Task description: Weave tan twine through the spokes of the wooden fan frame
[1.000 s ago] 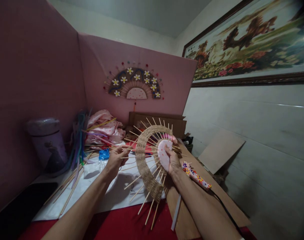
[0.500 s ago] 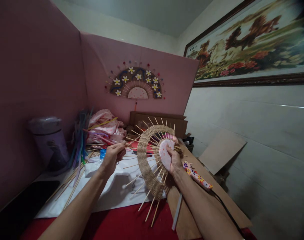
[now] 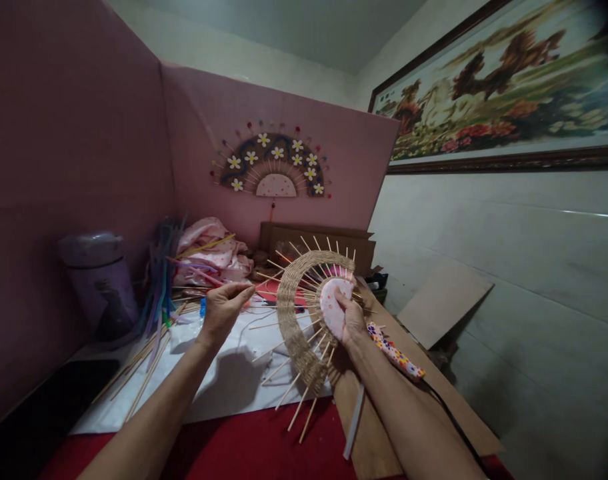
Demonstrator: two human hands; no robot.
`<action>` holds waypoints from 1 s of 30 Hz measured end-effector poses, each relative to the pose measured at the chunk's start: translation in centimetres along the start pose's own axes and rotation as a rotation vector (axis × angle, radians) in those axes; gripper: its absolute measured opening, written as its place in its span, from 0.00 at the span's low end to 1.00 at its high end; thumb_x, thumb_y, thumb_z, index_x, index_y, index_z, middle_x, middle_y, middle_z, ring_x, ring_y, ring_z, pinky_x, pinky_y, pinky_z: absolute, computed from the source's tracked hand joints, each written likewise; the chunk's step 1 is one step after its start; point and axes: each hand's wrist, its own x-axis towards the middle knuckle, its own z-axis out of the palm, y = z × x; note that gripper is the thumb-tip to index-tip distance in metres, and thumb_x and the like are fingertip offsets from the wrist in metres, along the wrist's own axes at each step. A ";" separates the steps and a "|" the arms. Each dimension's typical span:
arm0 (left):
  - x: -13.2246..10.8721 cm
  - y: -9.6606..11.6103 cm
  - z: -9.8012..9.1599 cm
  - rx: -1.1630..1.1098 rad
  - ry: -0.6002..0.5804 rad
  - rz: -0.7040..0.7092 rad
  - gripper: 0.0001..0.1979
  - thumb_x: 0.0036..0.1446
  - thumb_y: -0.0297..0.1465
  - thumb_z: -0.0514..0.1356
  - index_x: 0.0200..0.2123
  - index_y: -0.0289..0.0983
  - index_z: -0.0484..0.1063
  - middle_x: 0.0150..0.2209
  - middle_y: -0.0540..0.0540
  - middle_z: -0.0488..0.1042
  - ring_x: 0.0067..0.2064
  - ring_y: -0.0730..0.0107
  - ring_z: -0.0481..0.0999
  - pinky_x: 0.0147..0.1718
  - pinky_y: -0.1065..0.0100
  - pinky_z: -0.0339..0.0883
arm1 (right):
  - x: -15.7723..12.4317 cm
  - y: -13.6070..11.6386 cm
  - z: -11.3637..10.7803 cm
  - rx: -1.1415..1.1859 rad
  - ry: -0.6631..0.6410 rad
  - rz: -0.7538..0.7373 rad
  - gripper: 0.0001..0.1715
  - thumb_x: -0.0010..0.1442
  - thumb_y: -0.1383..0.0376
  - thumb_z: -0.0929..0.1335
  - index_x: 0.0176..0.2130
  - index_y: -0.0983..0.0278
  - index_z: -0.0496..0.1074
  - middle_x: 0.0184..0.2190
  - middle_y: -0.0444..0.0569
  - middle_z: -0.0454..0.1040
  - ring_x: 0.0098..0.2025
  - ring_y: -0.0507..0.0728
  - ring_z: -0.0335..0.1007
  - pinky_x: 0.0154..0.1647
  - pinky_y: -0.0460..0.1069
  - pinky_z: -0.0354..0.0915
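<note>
- Red cloth (image 3: 224, 440): nearest bit, below the woven fan.
- Woven fan (image 3: 287, 310): held up over a white sheet (image 3: 194, 395), sticks poking out. Right hand (image 3: 353, 319) grips its pink spotted centre, thumb on top.
- Left hand (image 3: 225, 310): just left of the fan, fingertips pinched together — can't tell on what.
- Flowery tool (image 3: 395, 352), black cord: right of the fan.
- Decorated fan (image 3: 277, 153): beyond the woven one, on a pink board (image 3: 199, 123).

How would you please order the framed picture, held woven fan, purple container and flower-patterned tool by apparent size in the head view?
1. Framed picture, partly cut off
2. Woven fan
3. Purple container
4. Flower-patterned tool
</note>
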 end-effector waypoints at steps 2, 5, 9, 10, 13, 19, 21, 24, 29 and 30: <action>-0.1 0.0 0.1 0.070 0.019 0.072 0.07 0.41 0.33 0.64 0.25 0.35 0.76 0.24 0.48 0.74 0.27 0.72 0.69 0.27 0.72 0.62 | -0.3 -0.1 0.3 -0.020 0.070 -0.007 0.10 0.44 0.69 0.72 0.30 0.67 0.69 0.20 0.48 0.75 0.19 0.54 0.70 0.21 0.49 0.70; -0.3 -0.1 0.3 0.138 -0.011 0.136 0.07 0.43 0.33 0.63 0.25 0.35 0.75 0.23 0.48 0.74 0.26 0.71 0.70 0.27 0.72 0.62 | -0.8 -0.2 0.8 -0.033 0.096 -0.015 0.10 0.45 0.70 0.71 0.31 0.68 0.68 0.20 0.48 0.75 0.18 0.53 0.70 0.21 0.48 0.69; -0.5 -0.5 0.4 0.259 -0.127 0.202 0.08 0.45 0.34 0.62 0.25 0.35 0.76 0.24 0.46 0.75 0.25 0.70 0.70 0.25 0.71 0.62 | -1.2 -0.4 1.1 -0.025 0.098 -0.019 0.06 0.48 0.70 0.69 0.30 0.68 0.68 0.19 0.47 0.74 0.19 0.54 0.70 0.19 0.48 0.68; -0.5 -0.6 0.4 0.295 -0.144 0.224 0.09 0.45 0.35 0.62 0.26 0.35 0.76 0.24 0.45 0.75 0.25 0.70 0.71 0.25 0.71 0.62 | -1.2 -0.4 1.2 -0.021 0.095 -0.017 0.05 0.48 0.70 0.69 0.30 0.68 0.68 0.19 0.47 0.74 0.19 0.54 0.70 0.19 0.48 0.67; -0.5 -0.9 0.2 0.380 -0.157 0.288 0.09 0.47 0.35 0.61 0.27 0.36 0.76 0.24 0.45 0.76 0.25 0.70 0.72 0.25 0.71 0.63 | -1.0 -0.3 1.1 -0.007 0.103 -0.022 0.06 0.47 0.71 0.69 0.30 0.68 0.69 0.19 0.48 0.74 0.19 0.55 0.70 0.19 0.49 0.68; -0.6 -0.9 0.0 0.655 -0.163 0.430 0.08 0.50 0.34 0.58 0.29 0.39 0.77 0.28 0.46 0.77 0.30 0.68 0.74 0.32 0.69 0.63 | -1.0 -0.2 1.1 -0.019 0.125 -0.043 0.10 0.44 0.72 0.70 0.31 0.69 0.68 0.18 0.47 0.74 0.18 0.55 0.69 0.18 0.49 0.68; -0.6 -0.6 -0.1 0.695 -0.159 0.441 0.08 0.50 0.35 0.58 0.29 0.40 0.77 0.29 0.47 0.77 0.30 0.68 0.74 0.32 0.70 0.62 | -1.0 -0.3 1.1 -0.032 0.125 -0.038 0.09 0.44 0.71 0.70 0.30 0.69 0.68 0.18 0.48 0.74 0.18 0.55 0.69 0.17 0.49 0.68; -0.6 -0.2 -0.3 0.696 -0.162 0.412 0.11 0.50 0.38 0.57 0.28 0.40 0.77 0.26 0.47 0.76 0.28 0.70 0.72 0.29 0.71 0.61 | -1.1 -0.4 1.1 -0.035 0.130 -0.035 0.08 0.45 0.69 0.70 0.29 0.69 0.69 0.18 0.48 0.74 0.19 0.55 0.70 0.18 0.49 0.68; -0.5 0.0 -0.4 0.616 -0.180 0.291 0.17 0.51 0.41 0.54 0.21 0.37 0.74 0.18 0.50 0.70 0.23 0.74 0.67 0.23 0.74 0.55 | -1.1 -0.6 1.1 -0.011 0.131 -0.022 0.06 0.47 0.69 0.69 0.29 0.69 0.69 0.19 0.48 0.74 0.19 0.55 0.70 0.20 0.49 0.68; -0.5 -0.1 -0.4 0.593 -0.176 0.271 0.18 0.51 0.42 0.54 0.20 0.36 0.73 0.18 0.50 0.70 0.23 0.74 0.67 0.22 0.74 0.55 | -1.1 -0.6 1.1 -0.006 0.131 -0.024 0.06 0.47 0.70 0.69 0.29 0.69 0.69 0.19 0.48 0.74 0.19 0.55 0.70 0.20 0.49 0.68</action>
